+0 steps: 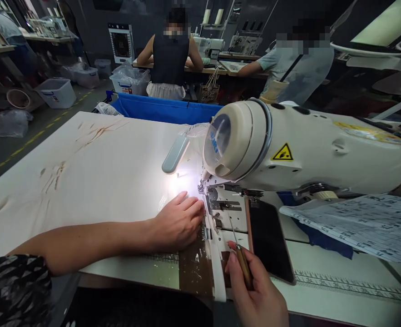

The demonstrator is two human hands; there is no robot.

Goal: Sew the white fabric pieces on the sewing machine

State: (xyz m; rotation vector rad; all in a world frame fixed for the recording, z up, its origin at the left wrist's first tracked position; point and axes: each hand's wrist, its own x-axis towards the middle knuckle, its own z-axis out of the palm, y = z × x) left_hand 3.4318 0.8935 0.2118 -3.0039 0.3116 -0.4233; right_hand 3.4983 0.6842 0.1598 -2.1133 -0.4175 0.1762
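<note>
One awl (pixel 243 262) | brown-handled, slender | strip (pixel 217 268): white, narrow, apparently fabric

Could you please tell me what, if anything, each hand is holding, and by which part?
The right hand holds an awl-like tool by its brown handle. Whether the left hand grips anything cannot be told.
</note>
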